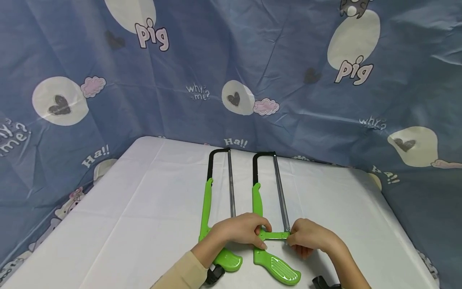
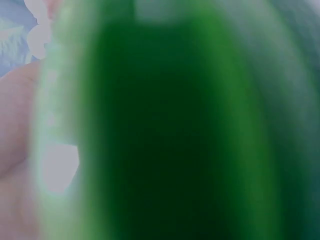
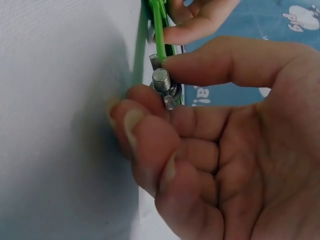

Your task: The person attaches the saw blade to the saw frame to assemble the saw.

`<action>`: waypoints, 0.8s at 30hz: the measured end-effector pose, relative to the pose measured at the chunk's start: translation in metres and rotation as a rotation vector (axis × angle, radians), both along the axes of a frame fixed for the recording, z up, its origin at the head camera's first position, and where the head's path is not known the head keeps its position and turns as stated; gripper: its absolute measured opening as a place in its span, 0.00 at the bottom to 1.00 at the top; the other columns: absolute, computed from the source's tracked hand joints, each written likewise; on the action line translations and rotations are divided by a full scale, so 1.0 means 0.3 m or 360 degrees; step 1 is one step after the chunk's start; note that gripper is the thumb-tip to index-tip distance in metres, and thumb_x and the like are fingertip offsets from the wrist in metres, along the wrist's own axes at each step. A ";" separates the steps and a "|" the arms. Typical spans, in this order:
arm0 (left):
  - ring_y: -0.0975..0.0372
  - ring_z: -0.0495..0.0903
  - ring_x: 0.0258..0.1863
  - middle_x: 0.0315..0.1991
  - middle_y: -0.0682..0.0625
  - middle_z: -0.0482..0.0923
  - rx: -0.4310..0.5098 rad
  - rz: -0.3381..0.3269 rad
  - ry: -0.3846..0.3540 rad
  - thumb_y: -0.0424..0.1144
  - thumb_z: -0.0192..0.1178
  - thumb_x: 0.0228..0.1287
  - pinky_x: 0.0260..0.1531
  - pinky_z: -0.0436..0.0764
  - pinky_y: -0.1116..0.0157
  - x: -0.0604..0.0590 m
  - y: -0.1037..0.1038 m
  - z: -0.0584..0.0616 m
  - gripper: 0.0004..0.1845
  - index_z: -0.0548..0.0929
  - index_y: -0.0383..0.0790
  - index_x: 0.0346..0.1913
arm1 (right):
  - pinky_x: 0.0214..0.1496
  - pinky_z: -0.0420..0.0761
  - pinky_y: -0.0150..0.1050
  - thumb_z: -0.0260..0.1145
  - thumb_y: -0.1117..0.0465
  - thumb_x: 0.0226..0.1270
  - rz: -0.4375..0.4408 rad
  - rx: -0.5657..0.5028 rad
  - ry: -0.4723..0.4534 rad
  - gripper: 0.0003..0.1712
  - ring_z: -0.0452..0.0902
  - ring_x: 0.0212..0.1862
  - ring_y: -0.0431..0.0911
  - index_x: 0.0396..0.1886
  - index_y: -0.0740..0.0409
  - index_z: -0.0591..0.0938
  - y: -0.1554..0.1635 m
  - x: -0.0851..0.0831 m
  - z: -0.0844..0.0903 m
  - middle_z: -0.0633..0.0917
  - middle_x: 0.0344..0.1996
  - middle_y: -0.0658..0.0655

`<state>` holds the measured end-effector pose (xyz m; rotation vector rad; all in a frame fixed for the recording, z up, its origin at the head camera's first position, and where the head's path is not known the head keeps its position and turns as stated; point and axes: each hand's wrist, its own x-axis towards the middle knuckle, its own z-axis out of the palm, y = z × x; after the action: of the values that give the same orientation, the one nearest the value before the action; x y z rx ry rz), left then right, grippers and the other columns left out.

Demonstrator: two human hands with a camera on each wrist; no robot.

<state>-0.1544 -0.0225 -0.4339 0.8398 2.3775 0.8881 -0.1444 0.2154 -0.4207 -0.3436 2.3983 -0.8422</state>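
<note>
Two hacksaws lie side by side on the white table, each with a green handle, a black front frame and a grey blade. My left hand (image 1: pixel 242 229) holds the right hacksaw (image 1: pixel 258 200) where its handle meets the green crosspiece. At the outer end of that crosspiece, my right hand (image 1: pixel 311 236) pinches the blade-tension fitting between thumb and curled fingers. A threaded screw (image 3: pixel 161 79) stands out there in the right wrist view. The left hacksaw (image 1: pixel 205 204) lies beneath my left forearm, which hides part of it. Blurred green fills most of the left wrist view.
The white tabletop (image 1: pixel 144 208) stretches to both sides of the saws. A blue printed cloth (image 1: pixel 202 52) hangs behind and around the table. A black wrist strap (image 1: pixel 215 274) sits beside the left saw's handle.
</note>
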 end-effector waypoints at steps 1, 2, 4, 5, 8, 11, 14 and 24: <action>0.70 0.68 0.26 0.25 0.59 0.71 0.0002 0.0003 -0.0001 0.44 0.73 0.57 0.30 0.69 0.73 0.000 0.001 0.000 0.19 0.83 0.50 0.52 | 0.15 0.76 0.37 0.63 0.63 0.51 0.0003 0.0008 0.0007 0.09 0.72 0.11 0.39 0.16 0.62 0.81 0.000 0.001 0.001 0.79 0.11 0.52; 0.70 0.68 0.26 0.25 0.59 0.71 0.0003 0.0007 0.0000 0.44 0.73 0.57 0.30 0.69 0.73 0.000 0.003 0.000 0.19 0.83 0.50 0.52 | 0.15 0.76 0.37 0.63 0.63 0.51 0.0005 0.0015 0.0013 0.09 0.72 0.10 0.39 0.16 0.62 0.81 0.000 0.001 0.001 0.79 0.11 0.52; 0.70 0.68 0.26 0.25 0.59 0.71 0.0005 0.0013 0.0002 0.44 0.73 0.57 0.31 0.69 0.73 0.000 0.005 -0.001 0.19 0.84 0.50 0.51 | 0.15 0.75 0.37 0.62 0.63 0.51 0.0006 0.0037 0.0030 0.09 0.72 0.11 0.40 0.16 0.62 0.81 -0.001 0.002 0.002 0.80 0.11 0.53; 0.70 0.68 0.26 0.25 0.59 0.71 0.0005 0.0017 0.0002 0.44 0.73 0.57 0.31 0.69 0.73 0.000 0.006 -0.002 0.18 0.84 0.50 0.51 | 0.15 0.75 0.38 0.62 0.63 0.51 0.0005 0.0051 0.0037 0.09 0.72 0.11 0.40 0.15 0.62 0.81 -0.002 0.003 0.003 0.80 0.11 0.53; 0.70 0.68 0.27 0.25 0.59 0.71 0.0001 0.0029 0.0015 0.44 0.73 0.57 0.31 0.70 0.73 0.002 0.009 -0.004 0.18 0.84 0.50 0.51 | 0.16 0.75 0.38 0.62 0.63 0.51 0.0001 0.0094 0.0060 0.09 0.72 0.12 0.41 0.15 0.61 0.81 -0.005 0.005 0.004 0.80 0.12 0.53; 0.70 0.68 0.26 0.25 0.59 0.71 0.0005 0.0042 0.0030 0.44 0.73 0.57 0.30 0.69 0.73 0.006 0.013 -0.005 0.18 0.84 0.49 0.50 | 0.16 0.75 0.38 0.62 0.63 0.51 -0.0016 0.0133 0.0076 0.09 0.73 0.13 0.41 0.15 0.60 0.80 -0.010 0.009 0.007 0.80 0.12 0.53; 0.70 0.68 0.24 0.24 0.59 0.71 0.0009 0.0039 0.0053 0.43 0.73 0.57 0.29 0.69 0.73 0.010 0.015 -0.003 0.18 0.85 0.48 0.50 | 0.17 0.75 0.38 0.63 0.63 0.52 -0.0032 0.0150 0.0089 0.09 0.73 0.14 0.42 0.16 0.60 0.81 -0.014 0.017 0.013 0.81 0.13 0.53; 0.70 0.69 0.23 0.24 0.59 0.73 0.0008 0.0045 0.0089 0.43 0.73 0.57 0.27 0.70 0.73 0.009 0.008 0.001 0.16 0.85 0.49 0.49 | 0.18 0.69 0.36 0.67 0.59 0.54 -0.0062 0.0267 0.0193 0.12 0.73 0.14 0.43 0.15 0.57 0.81 -0.033 0.027 0.028 0.80 0.11 0.53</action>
<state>-0.1516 -0.0202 -0.4336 0.8450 2.4419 0.8931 -0.1364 0.2057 -0.4124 -0.2901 2.5752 -0.6476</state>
